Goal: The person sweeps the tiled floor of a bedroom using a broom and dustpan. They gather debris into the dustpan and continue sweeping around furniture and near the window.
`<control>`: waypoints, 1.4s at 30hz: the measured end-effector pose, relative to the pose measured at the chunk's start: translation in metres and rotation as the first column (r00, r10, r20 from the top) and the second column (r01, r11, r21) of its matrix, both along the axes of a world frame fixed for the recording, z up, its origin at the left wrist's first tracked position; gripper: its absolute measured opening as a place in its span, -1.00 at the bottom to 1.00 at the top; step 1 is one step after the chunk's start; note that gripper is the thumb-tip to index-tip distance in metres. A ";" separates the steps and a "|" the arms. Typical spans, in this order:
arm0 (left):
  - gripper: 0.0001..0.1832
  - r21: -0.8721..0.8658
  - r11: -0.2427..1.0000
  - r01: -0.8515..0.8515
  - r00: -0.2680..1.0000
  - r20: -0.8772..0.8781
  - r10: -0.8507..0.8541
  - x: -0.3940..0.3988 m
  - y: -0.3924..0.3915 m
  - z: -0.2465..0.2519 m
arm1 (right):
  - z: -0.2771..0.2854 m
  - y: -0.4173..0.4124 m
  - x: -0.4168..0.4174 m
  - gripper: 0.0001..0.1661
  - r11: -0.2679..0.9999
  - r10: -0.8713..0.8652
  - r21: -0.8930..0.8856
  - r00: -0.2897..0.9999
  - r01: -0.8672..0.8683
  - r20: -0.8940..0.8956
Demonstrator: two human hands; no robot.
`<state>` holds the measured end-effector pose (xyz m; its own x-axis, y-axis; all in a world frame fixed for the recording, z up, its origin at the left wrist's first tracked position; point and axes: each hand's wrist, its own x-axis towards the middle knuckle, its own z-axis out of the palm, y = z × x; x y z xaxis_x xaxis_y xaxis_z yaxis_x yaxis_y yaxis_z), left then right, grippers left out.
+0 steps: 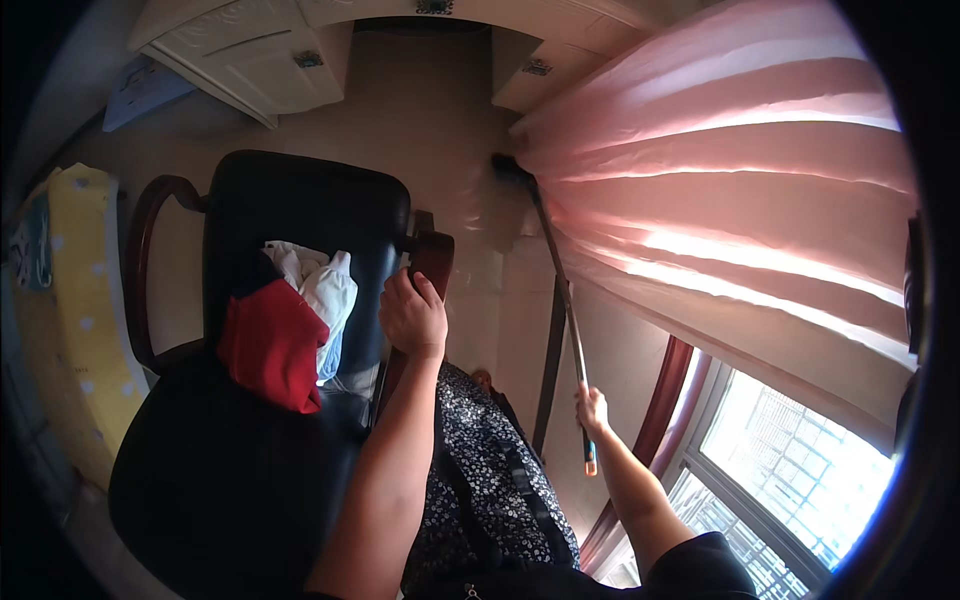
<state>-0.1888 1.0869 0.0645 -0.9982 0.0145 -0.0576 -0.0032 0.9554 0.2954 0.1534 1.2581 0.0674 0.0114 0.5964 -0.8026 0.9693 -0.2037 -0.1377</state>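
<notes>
My right hand is closed around the long handle of a broom, near its end. The broom's dark head is blurred and lies at the floor beside the pink curtain. My left hand grips the dark red wooden armrest of a black office chair. On the chair's seat rest a red cloth and a crumpled white cloth, the red one partly covering the white.
A pink curtain hangs along the right, above a bright barred window. Ahead stands a cream desk with drawer cabinets. At the left a yellow patterned cover lies past the chair's other armrest.
</notes>
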 end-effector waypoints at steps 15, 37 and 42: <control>-0.61 0.121 0.988 0.098 0.995 -0.006 -0.098 0.009 -0.006 -0.013 | -0.006 -0.005 0.051 -0.47 0.960 0.279 -0.114 0.920 -0.257 0.276; -0.38 0.448 0.819 0.359 0.875 0.144 -0.462 0.331 -0.164 0.104 | 0.052 -0.012 0.214 -0.42 0.813 0.539 0.070 0.792 -0.578 0.286; -0.44 0.508 0.791 0.341 0.847 0.197 -0.493 0.395 -0.218 0.133 | 0.040 -0.022 0.224 -0.37 0.905 0.416 -0.063 0.847 -0.420 0.330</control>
